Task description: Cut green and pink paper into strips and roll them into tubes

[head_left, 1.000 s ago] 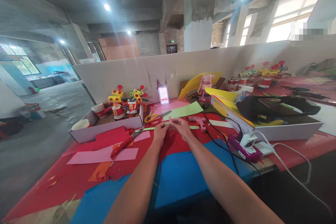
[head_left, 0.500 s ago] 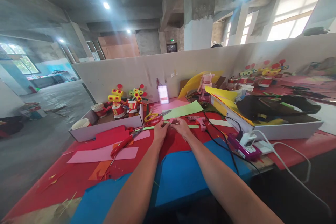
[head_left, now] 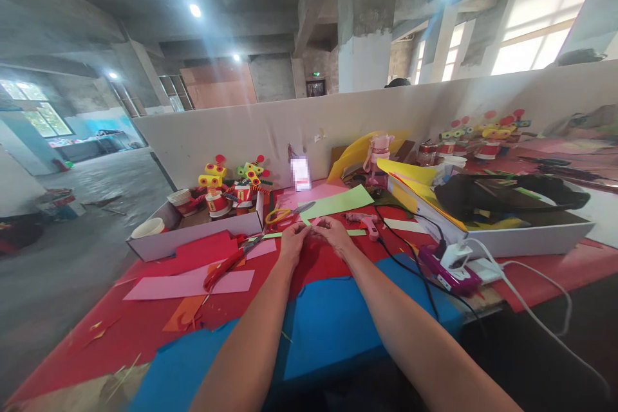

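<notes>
Over the red-covered table, my left hand [head_left: 293,241] pinches a narrow light-green paper strip [head_left: 306,222] at its fingertips. My right hand [head_left: 334,233] is close beside it, fingers closed on a small pink paper piece [head_left: 317,222], partly hidden by the fingers. Just beyond the hands lies a light-green paper sheet [head_left: 342,201]. Yellow-handled scissors [head_left: 277,215] rest left of it. A pink glue gun [head_left: 367,224] lies right of my right hand. Red-handled scissors [head_left: 223,268] lie on pink paper strips [head_left: 159,286] to the left.
Paper-cup robot figures [head_left: 217,199] stand in a white box [head_left: 203,238] at left. A larger white box [head_left: 521,243] holds a black strapped item at right. A purple power strip [head_left: 449,273] and cables lie nearer. Blue cloth [head_left: 333,328] covers the front edge; a white partition [head_left: 270,122] stands behind.
My left hand has shifted slightly left, so the gap between my fingertips is a little wider. The right hand stays nearly in place.
</notes>
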Demonstrator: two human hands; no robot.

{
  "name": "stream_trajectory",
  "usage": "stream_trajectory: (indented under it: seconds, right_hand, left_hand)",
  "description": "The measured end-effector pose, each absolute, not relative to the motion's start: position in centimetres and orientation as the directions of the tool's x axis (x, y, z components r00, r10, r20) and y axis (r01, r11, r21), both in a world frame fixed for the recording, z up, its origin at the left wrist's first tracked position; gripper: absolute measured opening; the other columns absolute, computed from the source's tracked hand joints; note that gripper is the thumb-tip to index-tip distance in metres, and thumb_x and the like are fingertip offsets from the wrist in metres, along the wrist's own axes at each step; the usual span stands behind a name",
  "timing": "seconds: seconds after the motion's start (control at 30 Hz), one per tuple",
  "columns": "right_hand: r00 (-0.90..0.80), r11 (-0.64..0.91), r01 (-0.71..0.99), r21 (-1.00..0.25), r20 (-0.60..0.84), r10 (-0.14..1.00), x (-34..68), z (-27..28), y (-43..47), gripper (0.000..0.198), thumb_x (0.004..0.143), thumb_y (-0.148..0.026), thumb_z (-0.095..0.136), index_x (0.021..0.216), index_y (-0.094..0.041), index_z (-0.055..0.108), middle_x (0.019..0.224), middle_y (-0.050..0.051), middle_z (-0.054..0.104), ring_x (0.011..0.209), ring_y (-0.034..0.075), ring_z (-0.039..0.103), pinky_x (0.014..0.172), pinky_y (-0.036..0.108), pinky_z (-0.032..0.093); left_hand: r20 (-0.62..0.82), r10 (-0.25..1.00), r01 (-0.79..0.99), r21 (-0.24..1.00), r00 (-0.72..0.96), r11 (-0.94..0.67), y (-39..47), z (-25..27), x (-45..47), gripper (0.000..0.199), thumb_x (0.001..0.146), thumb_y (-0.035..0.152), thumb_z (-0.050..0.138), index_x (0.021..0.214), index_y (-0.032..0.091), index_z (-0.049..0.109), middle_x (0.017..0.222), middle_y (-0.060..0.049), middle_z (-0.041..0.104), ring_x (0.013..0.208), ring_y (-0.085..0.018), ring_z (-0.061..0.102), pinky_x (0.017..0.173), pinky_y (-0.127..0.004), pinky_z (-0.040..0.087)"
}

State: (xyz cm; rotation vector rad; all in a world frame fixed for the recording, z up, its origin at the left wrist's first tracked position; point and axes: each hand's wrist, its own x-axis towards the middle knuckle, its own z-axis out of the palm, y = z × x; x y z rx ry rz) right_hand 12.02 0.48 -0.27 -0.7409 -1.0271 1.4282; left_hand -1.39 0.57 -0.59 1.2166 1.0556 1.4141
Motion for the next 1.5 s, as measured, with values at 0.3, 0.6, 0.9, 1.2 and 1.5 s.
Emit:
stream_trajectory:
  seconds: [0.3, 0.6, 0.9, 1.2, 1.5]
  right_hand:
    - [-0.136, 0.04, -0.535, -0.844, 0.133, 0.982, 11.5, -0.8, 0.7, 0.037, 0.049, -0.037, 0.083, 0.069, -0.019, 0.057, 0.068, -0.001, 0.066, 0.067, 0.017, 0.065, 0.074, 0.036, 0.054]
    - [0.01, 0.231, -0.265, -0.936, 0.237, 0.972, 12.1, -0.4, 0.7, 0.034, 0.058, -0.048, 0.075, 0.061, -0.019, 0.057, 0.057, -0.004, 0.056, 0.055, 0.011, 0.049, 0.055, 0.024, 0.041]
    - [0.135, 0.25, -0.11, -0.962, 0.235, 0.963, 12.7, -0.8, 1.6, 0.031, 0.06, -0.05, 0.071, 0.064, -0.02, 0.064, 0.061, 0.001, 0.065, 0.051, 0.016, 0.056, 0.053, 0.028, 0.044]
    - [0.133, 0.155, -0.316, -0.936, 0.118, 0.984, 13.2, -1.2, 2.1, 0.036, 0.053, -0.05, 0.074, 0.066, -0.018, 0.062, 0.055, -0.003, 0.058, 0.051, 0.012, 0.053, 0.058, 0.029, 0.049]
    - [-0.183, -0.044, -0.535, -0.844, 0.065, 0.981, 12.3, -0.6, 0.4, 0.04, 0.041, -0.038, 0.086, 0.068, -0.02, 0.061, 0.059, -0.005, 0.059, 0.056, 0.01, 0.053, 0.071, 0.036, 0.055]
  left_hand:
    - [0.097, 0.995, -0.287, 0.954, 0.002, -0.092, 0.3, -0.5, -0.8, 0.035, 0.054, 0.039, 0.083, 0.074, 0.015, 0.066, 0.062, 0.001, 0.064, 0.052, -0.011, 0.055, 0.054, -0.023, 0.043]
    - [0.171, 0.982, -0.031, 0.984, -0.076, -0.173, 1.2, -1.2, -1.1, 0.027, 0.059, 0.038, 0.077, 0.068, 0.014, 0.068, 0.059, 0.001, 0.062, 0.053, -0.01, 0.05, 0.053, -0.021, 0.036]
    - [0.185, 0.976, 0.057, 0.982, -0.113, -0.179, 1.5, -1.6, -1.3, 0.026, 0.059, 0.037, 0.077, 0.067, 0.015, 0.068, 0.059, 0.002, 0.062, 0.053, -0.01, 0.048, 0.053, -0.021, 0.033]
    - [0.145, 0.987, -0.074, 0.986, -0.071, -0.15, 1.2, -1.1, -1.2, 0.034, 0.056, 0.043, 0.079, 0.068, 0.014, 0.066, 0.054, 0.002, 0.058, 0.051, -0.01, 0.049, 0.053, -0.021, 0.036]
    - [0.118, 0.993, -0.175, 0.977, -0.018, -0.119, 0.8, -0.7, -0.8, 0.035, 0.051, 0.041, 0.083, 0.067, 0.013, 0.067, 0.056, 0.001, 0.059, 0.05, -0.009, 0.049, 0.05, -0.021, 0.038]
